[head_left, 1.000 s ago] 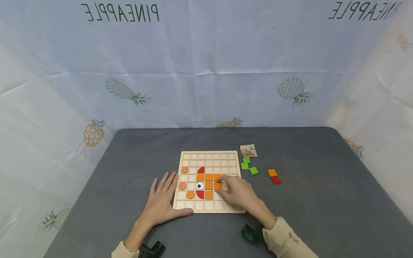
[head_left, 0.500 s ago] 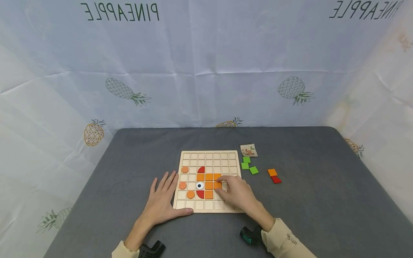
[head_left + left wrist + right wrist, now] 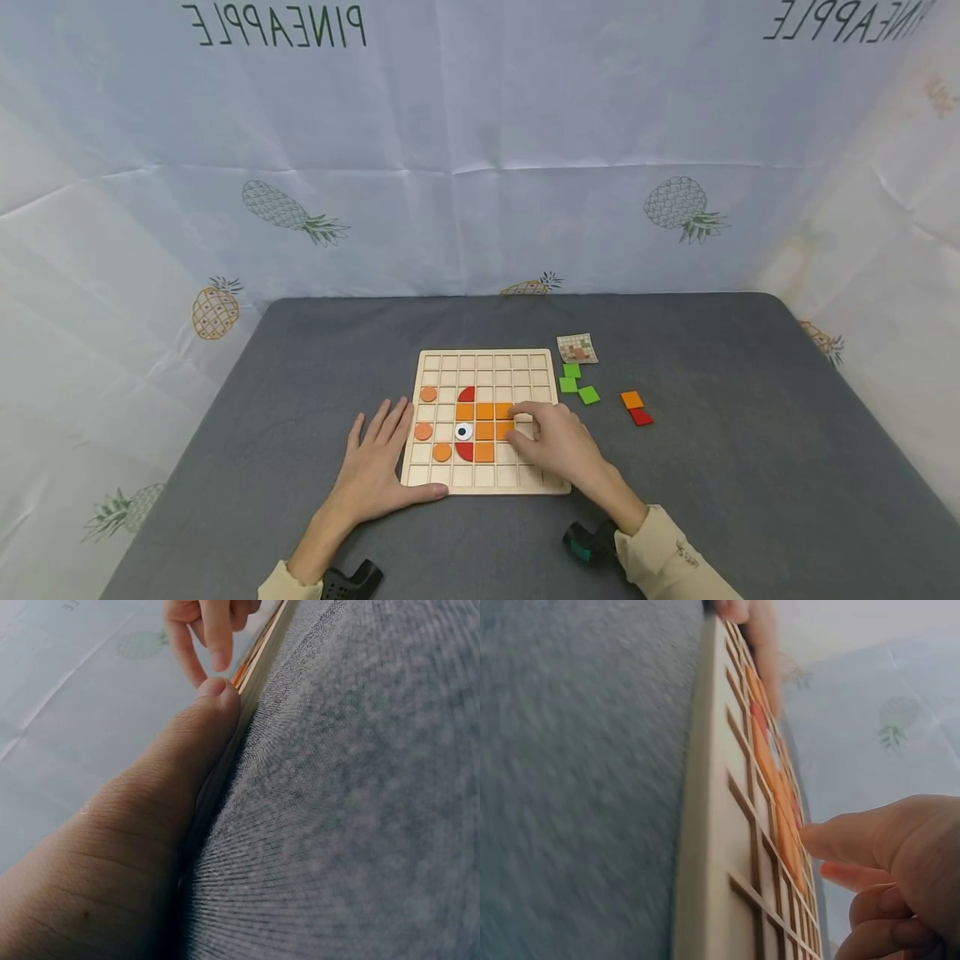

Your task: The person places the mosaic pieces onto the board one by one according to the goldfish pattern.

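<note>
A wooden grid board (image 3: 507,477) lies on the table. Fingers spread, my left hand (image 3: 372,475) rests along its left edge with the thumb at the near corner; the left wrist view shows this thumb (image 3: 180,761) against the board's side. My right hand (image 3: 562,446) is over the board's right part, thumb and index fingertips apart, right beside an orange square tile (image 3: 504,431) lying in its cell. In the right wrist view the right thumb (image 3: 840,836) points at the orange tiles. A white-and-black eye disc (image 3: 464,432), red quarter-round pieces (image 3: 467,394) and orange discs (image 3: 428,394) sit in other cells.
Right of the board lie several green square tiles (image 3: 588,395), an orange tile (image 3: 632,400) and a red piece (image 3: 641,417). A small printed pattern card (image 3: 577,348) is behind the green tiles. A pineapple-print cloth (image 3: 450,233) hangs behind the grey table (image 3: 337,333).
My right thumb and index finger have drawn slightly to the right, off the orange square tile, which shows more. The left hand stays at the board's edge.
</note>
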Demonstrator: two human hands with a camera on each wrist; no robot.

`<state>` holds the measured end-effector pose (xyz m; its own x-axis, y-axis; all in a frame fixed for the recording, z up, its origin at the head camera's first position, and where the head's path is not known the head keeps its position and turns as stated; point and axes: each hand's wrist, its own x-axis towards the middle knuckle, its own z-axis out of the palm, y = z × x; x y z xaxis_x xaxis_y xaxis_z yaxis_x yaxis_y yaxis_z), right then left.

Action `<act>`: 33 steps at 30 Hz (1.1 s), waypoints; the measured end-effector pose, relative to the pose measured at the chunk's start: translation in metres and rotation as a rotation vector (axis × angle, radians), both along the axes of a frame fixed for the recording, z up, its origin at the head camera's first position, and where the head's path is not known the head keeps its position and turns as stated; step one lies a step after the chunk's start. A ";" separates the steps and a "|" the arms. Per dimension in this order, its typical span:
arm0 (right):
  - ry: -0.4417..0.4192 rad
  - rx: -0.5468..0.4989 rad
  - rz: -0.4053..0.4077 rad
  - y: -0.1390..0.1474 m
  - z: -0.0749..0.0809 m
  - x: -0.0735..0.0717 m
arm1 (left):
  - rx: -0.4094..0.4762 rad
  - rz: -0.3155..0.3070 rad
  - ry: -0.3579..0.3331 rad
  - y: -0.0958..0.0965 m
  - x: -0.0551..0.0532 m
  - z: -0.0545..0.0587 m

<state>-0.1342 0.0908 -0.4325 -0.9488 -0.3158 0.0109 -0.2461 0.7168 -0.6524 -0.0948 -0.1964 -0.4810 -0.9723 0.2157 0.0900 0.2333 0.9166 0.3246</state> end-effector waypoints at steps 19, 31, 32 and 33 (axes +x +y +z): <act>0.093 0.025 -0.156 0.076 0.009 -0.020 | 0.000 0.006 -0.014 0.000 0.000 0.001; 0.122 0.123 -0.257 0.118 0.009 -0.024 | 0.002 0.002 0.000 0.000 0.001 0.001; 0.123 0.131 -0.259 0.120 0.008 -0.023 | 0.004 0.002 -0.001 0.000 0.001 0.001; 0.123 0.140 -0.262 0.123 0.007 -0.023 | 0.004 0.002 -0.001 0.000 0.001 0.001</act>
